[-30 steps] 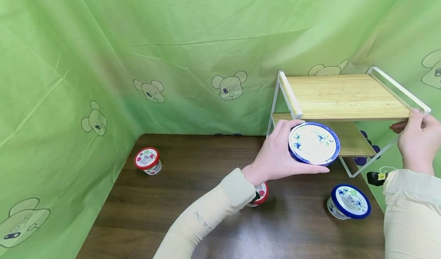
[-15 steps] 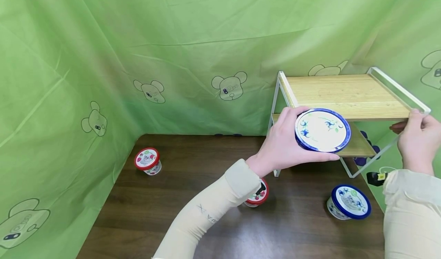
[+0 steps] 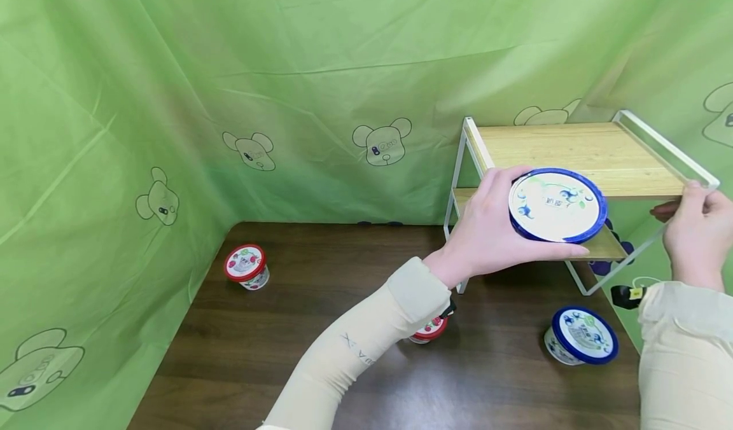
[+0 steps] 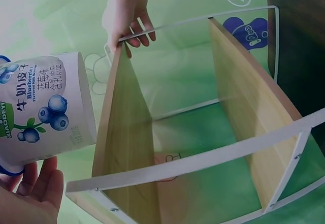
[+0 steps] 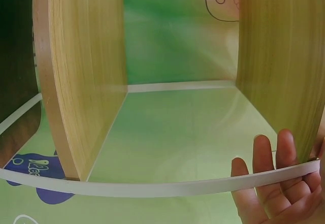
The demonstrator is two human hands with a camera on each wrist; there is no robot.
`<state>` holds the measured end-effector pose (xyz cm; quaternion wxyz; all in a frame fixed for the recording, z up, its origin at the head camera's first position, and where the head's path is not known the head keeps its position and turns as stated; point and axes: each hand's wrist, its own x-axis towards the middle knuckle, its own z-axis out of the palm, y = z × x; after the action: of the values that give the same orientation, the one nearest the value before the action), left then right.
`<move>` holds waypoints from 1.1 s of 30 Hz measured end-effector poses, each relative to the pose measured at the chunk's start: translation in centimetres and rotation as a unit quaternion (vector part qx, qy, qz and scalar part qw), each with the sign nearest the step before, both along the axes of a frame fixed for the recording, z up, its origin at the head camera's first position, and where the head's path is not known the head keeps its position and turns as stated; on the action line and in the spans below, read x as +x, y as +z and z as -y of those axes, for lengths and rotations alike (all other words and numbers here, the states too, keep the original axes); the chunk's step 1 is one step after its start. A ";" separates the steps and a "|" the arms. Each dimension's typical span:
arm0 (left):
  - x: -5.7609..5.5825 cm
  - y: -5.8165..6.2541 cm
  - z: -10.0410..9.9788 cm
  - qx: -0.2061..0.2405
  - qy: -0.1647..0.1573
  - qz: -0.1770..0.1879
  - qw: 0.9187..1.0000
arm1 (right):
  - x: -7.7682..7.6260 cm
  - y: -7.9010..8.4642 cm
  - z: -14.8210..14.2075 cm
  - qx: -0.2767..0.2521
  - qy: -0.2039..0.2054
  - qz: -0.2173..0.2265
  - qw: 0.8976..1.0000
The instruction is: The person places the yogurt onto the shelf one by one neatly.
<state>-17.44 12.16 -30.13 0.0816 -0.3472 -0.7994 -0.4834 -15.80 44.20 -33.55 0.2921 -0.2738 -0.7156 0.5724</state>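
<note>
My left hand (image 3: 494, 229) holds a blueberry milk tub (image 3: 558, 205) by its side, thumb in front. The tub has a blue-rimmed lid, and its printed wall (image 4: 48, 109) shows in the left wrist view. In the head view it overlaps the front edge of the shelf rack's top board (image 3: 578, 153); the left wrist view shows its base facing that board, a gap between them. At the rack's front right corner, my right hand (image 3: 695, 236) pinches the white frame and board edge. Its other fingers (image 5: 263, 155) extend past the frame bar in the right wrist view.
A second blue-lidded tub (image 3: 584, 336) stands on the dark wooden table (image 3: 321, 379), below the rack. One red-lidded tub (image 3: 245, 264) stands far left; another (image 3: 429, 330) is partly hidden behind the left sleeve. A lower board (image 3: 604, 245) spans the rack. Green cloth (image 3: 321, 86) hangs behind.
The left hand has carried the blueberry tub right and upward, from below the rack's front left corner to overlapping the top board's front edge. The right hand has stayed at its corner.
</note>
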 end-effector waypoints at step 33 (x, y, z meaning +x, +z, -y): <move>-2.6 4.1 -2.4 -0.023 0.073 0.029 0.997 | -0.2 -0.4 -0.7 -0.014 0.010 -0.004 1.000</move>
<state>-20.00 14.59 -26.02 0.0849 -0.2757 -0.8356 -0.4675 -16.02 44.94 -33.90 0.2856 -0.2687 -0.7086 0.5866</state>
